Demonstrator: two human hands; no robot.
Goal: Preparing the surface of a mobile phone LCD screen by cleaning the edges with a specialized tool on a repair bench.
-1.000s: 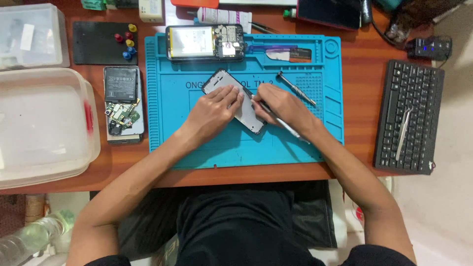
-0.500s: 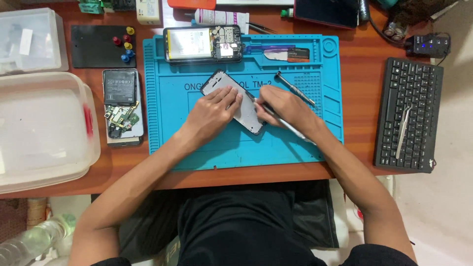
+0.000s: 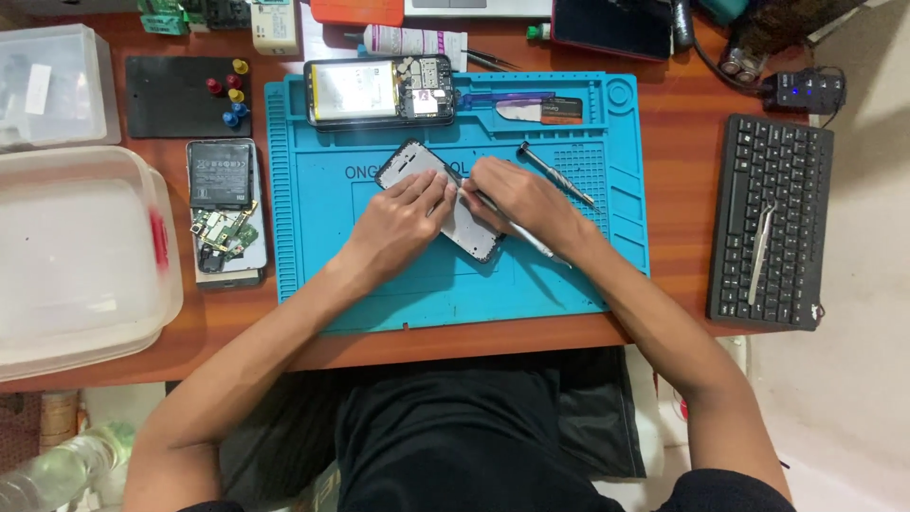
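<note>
Head view: phone frame (image 3: 445, 194) is pinned on mat (image 3: 313, 237) by flat left hand (image 3: 403, 213); tool (image 3: 517, 230) is gripped by right hand (image 3: 517, 194); screwdriver (image 3: 557, 174) lies just right.

Illumination is even and moderately bright, diffuse in character, and appears to come from above. Shadows are soft and short: a faint one lies under the left hand (image 3: 403, 213) and right hand (image 3: 517, 194) on the blue work mat (image 3: 313, 275), and a broader, darker zone sits below the desk edge (image 3: 474, 346) over the person's lap. Mild glare shows on the translucent plastic container (image 3: 76, 256) and on the opened phone (image 3: 379, 90) at the mat's top. Focus is adequate across the centre. Fine detail softens toward the corners, notably the clear bottle (image 3: 57, 469) at lower left. Colours read warm. Compression slightly smears small parts.
</note>
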